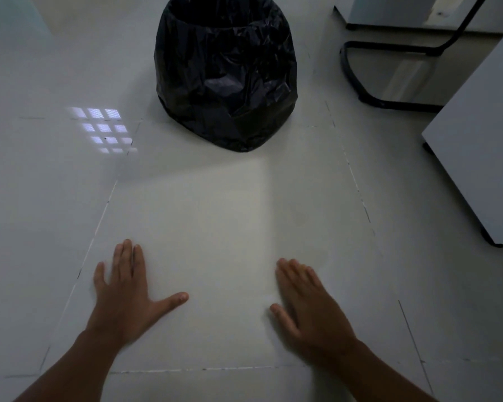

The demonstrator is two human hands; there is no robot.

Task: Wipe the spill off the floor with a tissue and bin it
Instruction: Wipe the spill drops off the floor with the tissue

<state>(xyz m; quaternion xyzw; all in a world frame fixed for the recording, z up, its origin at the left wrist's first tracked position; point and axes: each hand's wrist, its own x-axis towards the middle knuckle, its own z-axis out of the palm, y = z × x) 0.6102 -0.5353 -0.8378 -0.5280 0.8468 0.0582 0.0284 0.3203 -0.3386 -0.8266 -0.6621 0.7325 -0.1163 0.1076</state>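
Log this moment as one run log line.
left hand: open, empty | right hand: open, empty | bin: ahead, black liner | tissue: not visible

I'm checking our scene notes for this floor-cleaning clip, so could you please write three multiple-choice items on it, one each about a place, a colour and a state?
1. Where does the round bin lined with a crinkled plastic bag stand relative to the person's hands?
A. Ahead of them, on the pale tiled floor
B. Behind the left hand
C. On a table

2. What colour is the bin's bag?
A. White
B. Black
C. Blue

3. What state are the left hand and right hand in?
A. Both clenched on a tissue
B. One inside the bin
C. Both open with fingers spread, holding nothing

Answers: 1 A, since the bin sits on the floor beyond both hands; 2 B, as the bag is glossy black; 3 C, as both palms face the floor and no tissue shows.
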